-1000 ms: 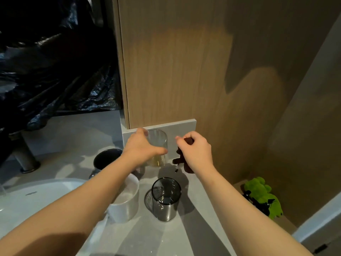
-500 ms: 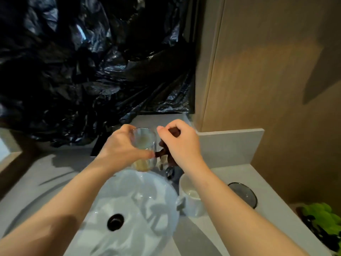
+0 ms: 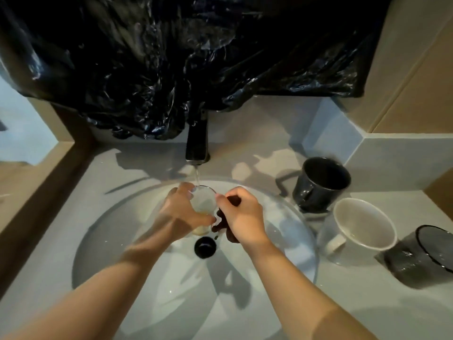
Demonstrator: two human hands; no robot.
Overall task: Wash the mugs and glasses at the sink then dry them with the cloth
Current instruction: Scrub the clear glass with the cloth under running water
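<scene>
Black plastic (image 3: 171,57) hides the wall behind the sink (image 3: 117,231). My left hand (image 3: 182,212) wraps the glass (image 3: 204,202) and covers most of it. The glass is over the sink's middle, under the tap (image 3: 196,143), clear with a yellowish bottom. My right hand (image 3: 242,217) pinches a dark lump (image 3: 224,225) I cannot make out.

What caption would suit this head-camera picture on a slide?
Left hand holds a clear glass under the running faucet while the right hand grips a dark brown object beside it.
</scene>
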